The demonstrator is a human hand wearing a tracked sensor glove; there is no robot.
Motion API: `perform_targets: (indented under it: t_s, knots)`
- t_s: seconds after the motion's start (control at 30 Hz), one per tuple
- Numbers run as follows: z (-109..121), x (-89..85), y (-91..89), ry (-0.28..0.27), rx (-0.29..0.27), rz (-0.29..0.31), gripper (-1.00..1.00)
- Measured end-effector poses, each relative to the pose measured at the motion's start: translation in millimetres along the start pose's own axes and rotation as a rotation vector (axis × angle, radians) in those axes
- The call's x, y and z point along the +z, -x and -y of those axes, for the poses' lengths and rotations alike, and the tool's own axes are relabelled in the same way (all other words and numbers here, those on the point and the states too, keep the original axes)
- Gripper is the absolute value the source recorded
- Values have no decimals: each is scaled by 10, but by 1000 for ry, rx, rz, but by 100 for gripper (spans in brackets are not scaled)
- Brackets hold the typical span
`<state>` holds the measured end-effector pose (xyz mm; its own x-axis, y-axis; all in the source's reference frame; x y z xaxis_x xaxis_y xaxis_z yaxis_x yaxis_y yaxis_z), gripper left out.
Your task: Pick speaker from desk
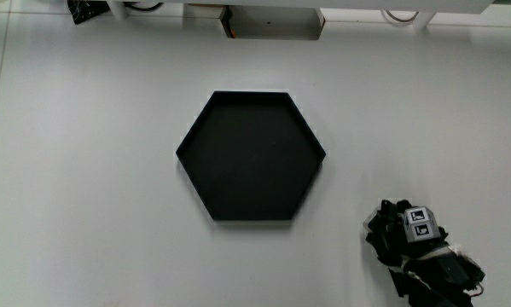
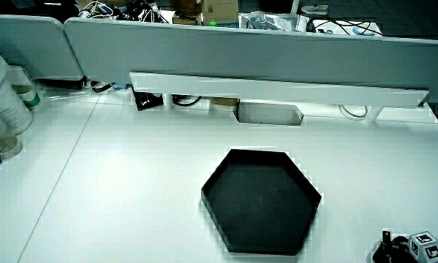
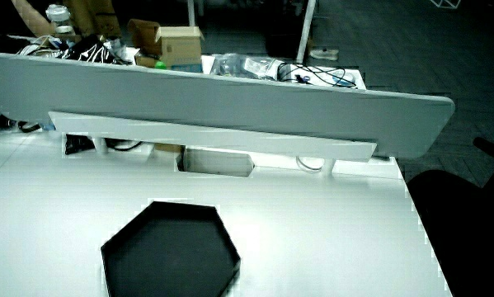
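Here I see the grip (image 1: 419, 251) low over the white desk (image 1: 84, 188), beside the black hexagonal tray (image 1: 251, 158) and nearer to me than it. I cannot tell whether it is open or closed. No speaker shows in any view, so I cannot place it.

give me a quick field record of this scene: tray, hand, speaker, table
tray: black hexagonal tray, empty, near the middle of the table
hand: gloved hand beside the tray, nearer to the person than it, patterned cube on its back
grip: something dark sits under the hand; whether it is grasped is unclear
speaker: none clearly identifiable in any view
table: white, low partition at its edge in both side views
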<state>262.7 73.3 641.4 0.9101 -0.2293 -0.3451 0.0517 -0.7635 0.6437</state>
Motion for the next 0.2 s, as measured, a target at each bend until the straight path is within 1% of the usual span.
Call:
perform_targets:
  t_s: [0.03,0.07,0.1,0.17,0.2]
  knots:
    - [-6,85,15,-40,15,6,100]
    - [-12,171,34,-32,2,8,100]
    - [1,278,64,-81,16,9,100]
    - [28,499,139,-125,15,19,100]
    - [45,610,187,-145,40,25,100]
